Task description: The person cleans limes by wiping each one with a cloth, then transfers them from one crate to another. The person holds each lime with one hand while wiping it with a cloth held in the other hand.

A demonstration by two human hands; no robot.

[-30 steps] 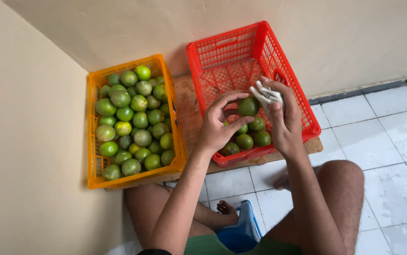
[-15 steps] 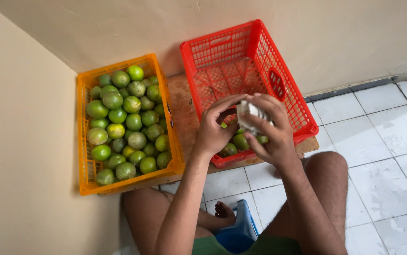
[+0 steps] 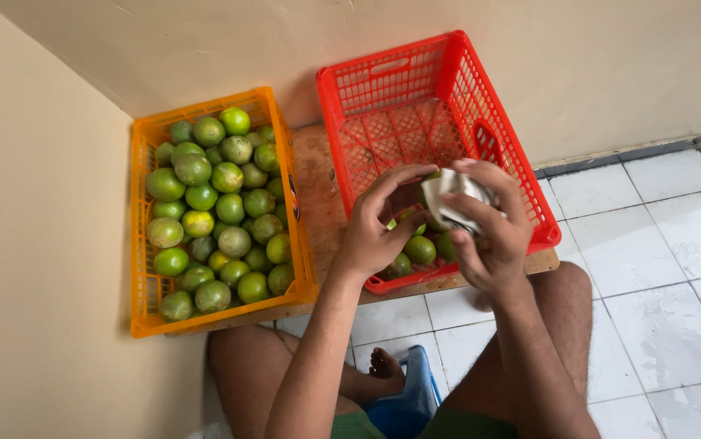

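Both hands meet over the near end of the red crate [image 3: 456,77]. My left hand [image 3: 379,223] grips a green lime, mostly hidden behind the fingers. My right hand [image 3: 488,232] presses a crumpled white cloth [image 3: 452,199] against that lime. Under the hands, a few green limes [image 3: 419,248] lie in the red crate's near corner. To the left, the orange crate [image 3: 143,321] is filled with several green limes [image 3: 224,207].
Both crates rest on a low wooden board [image 3: 318,179] pushed into a wall corner. White floor tiles [image 3: 659,268] spread to the right. My bare knees frame a blue stool [image 3: 407,402] and one foot below.
The right hand with the white cloth has closed over the lime, which showed bare between the hands a second ago. The view has shifted a little.
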